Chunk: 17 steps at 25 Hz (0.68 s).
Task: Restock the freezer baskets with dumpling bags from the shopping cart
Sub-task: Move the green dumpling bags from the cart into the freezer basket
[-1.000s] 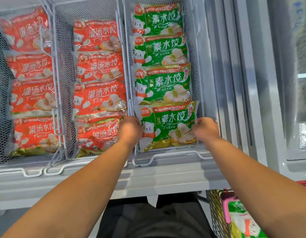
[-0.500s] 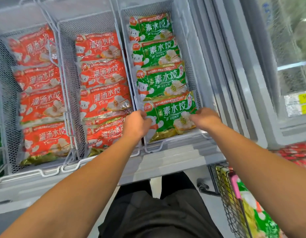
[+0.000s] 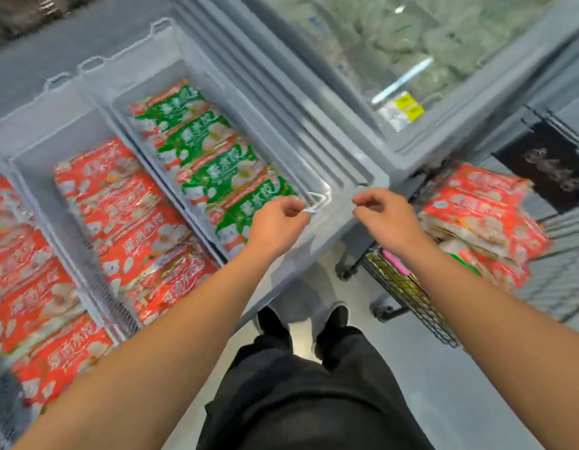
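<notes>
Both hands empty, fingers loosely curled: left hand (image 3: 275,227) by basket (image 3: 317,201) corner, right hand (image 3: 387,219) near cart (image 3: 408,289). Green bags (image 3: 216,172) shingled for display; red bags (image 3: 483,206) stacked in cart, awaiting restock.

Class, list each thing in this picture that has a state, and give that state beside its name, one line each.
Left hand: fingers loosely curled, holding nothing.
Right hand: fingers loosely curled, holding nothing.
Green-bag basket: filled, bags overlapping in a row.
Red-bag basket: filled likewise.
Shopping cart: holds piled red bags.
</notes>
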Motion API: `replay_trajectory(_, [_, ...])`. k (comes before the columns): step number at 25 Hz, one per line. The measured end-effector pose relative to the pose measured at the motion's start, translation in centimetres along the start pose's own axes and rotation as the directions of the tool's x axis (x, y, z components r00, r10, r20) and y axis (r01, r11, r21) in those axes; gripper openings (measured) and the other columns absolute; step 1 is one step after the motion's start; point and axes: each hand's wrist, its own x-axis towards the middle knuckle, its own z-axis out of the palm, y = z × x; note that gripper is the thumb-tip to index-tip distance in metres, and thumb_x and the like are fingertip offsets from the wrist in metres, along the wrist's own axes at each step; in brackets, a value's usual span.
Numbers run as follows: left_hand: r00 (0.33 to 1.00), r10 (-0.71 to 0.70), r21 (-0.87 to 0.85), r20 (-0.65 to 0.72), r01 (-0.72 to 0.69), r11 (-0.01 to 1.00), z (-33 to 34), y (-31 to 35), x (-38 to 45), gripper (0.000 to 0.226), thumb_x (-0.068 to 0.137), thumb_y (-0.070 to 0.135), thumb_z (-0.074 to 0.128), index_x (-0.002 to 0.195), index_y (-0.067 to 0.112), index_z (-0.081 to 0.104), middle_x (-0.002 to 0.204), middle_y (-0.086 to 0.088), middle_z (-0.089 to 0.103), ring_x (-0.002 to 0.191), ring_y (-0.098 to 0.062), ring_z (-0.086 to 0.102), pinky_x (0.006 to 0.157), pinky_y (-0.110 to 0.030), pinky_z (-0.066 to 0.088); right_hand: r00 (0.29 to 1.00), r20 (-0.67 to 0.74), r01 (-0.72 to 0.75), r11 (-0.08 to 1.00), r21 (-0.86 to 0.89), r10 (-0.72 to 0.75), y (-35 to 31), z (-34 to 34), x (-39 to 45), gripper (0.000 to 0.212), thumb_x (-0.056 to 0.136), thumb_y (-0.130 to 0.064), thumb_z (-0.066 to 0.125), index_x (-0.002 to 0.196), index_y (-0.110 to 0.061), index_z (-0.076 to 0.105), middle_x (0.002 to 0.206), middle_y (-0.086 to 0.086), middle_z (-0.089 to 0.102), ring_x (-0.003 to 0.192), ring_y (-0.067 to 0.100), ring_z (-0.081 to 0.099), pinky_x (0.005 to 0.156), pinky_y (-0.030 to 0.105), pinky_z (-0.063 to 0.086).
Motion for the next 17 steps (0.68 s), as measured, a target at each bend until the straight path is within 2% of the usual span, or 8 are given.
replay_trajectory(3, [0.991,0.082,0.010,0.102,-0.083,0.996,4.8,3.1,-0.8,0.018,0.083,0.024,0.068,0.100,0.021,0.072,0.093,0.005,0.072,0.082,-0.005,0.064,0.073,-0.013,0.044,0.984,-0.088,-0.150,0.986,0.077,0.157,6.0,-4.2,-2.8,0.016,0.081,-0.018,0.065,0.095,-0.024,0.071,0.092,-0.009,0.069,0.085,0.011,0.064,0.087,0.032,0.051])
replay_trajectory(5, [0.979,0.104,0.018,0.173,-0.109,0.994,8.5,5.0,-1.3,0.015,0.083,0.022,0.068,0.097,0.020,0.072,0.089,0.003,0.072,0.074,-0.004,0.063,0.068,-0.010,0.044,0.958,-0.144,-0.236,0.967,0.099,0.248,10.3,-6.8,-4.5,0.014,0.083,-0.017,0.065,0.093,-0.022,0.070,0.095,-0.007,0.069,0.090,0.012,0.063,0.089,0.029,0.048])
replay_trajectory(7, [0.962,0.131,0.060,0.239,-0.150,0.987,12.4,6.8,-1.7,0.014,0.083,0.024,0.068,0.097,0.023,0.072,0.088,0.005,0.071,0.082,-0.007,0.065,0.076,-0.017,0.047,0.929,-0.182,-0.303,0.944,0.133,0.323,14.7,-9.2,-6.0,0.010,0.083,-0.019,0.065,0.092,-0.023,0.069,0.094,-0.006,0.068,0.094,0.015,0.063,0.088,0.030,0.047])
replay_trajectory(10, [0.942,0.132,0.133,0.308,-0.180,0.975,17.9,9.1,-2.4,0.014,0.083,0.025,0.069,0.095,0.021,0.072,0.084,0.009,0.069,0.085,-0.006,0.065,0.075,-0.018,0.043,0.885,-0.194,-0.397,0.904,0.158,0.422,20.8,-12.0,-7.8,0.015,0.085,-0.019,0.065,0.099,-0.017,0.068,0.099,-0.001,0.066,0.093,0.016,0.060,0.081,0.027,0.041])
replay_trajectory(12, [0.933,0.108,0.194,0.343,-0.183,0.964,21.7,10.3,-2.6,0.016,0.082,0.027,0.069,0.097,0.020,0.072,0.088,0.007,0.072,0.089,-0.010,0.066,0.078,-0.022,0.046,0.858,-0.188,-0.447,0.876,0.183,0.477,24.9,-13.6,-8.4,0.020,0.085,-0.017,0.064,0.105,-0.014,0.068,0.104,0.001,0.066,0.093,0.017,0.058,0.079,0.023,0.037])
replay_trajectory(15, [0.934,0.037,0.320,0.356,-0.159,0.934,26.5,11.0,-1.9,0.018,0.084,0.030,0.068,0.100,0.021,0.070,0.096,0.005,0.071,0.095,-0.013,0.065,0.084,-0.023,0.047,0.832,-0.134,-0.512,0.838,0.191,0.539,29.3,-15.0,-8.0,0.030,0.086,-0.021,0.063,0.115,-0.015,0.066,0.116,0.002,0.065,0.108,0.020,0.059,0.083,0.022,0.036])
replay_trajectory(17, [0.930,-0.003,0.376,0.368,-0.146,0.915,28.8,10.9,-1.0,0.021,0.083,0.031,0.066,0.102,0.022,0.070,0.100,0.003,0.072,0.097,-0.016,0.065,0.085,-0.025,0.047,0.820,-0.096,-0.542,0.819,0.190,0.565,31.1,-15.5,-7.4,0.036,0.089,-0.022,0.062,0.124,-0.013,0.063,0.127,0.003,0.062,0.118,0.021,0.055,0.092,0.024,0.038])
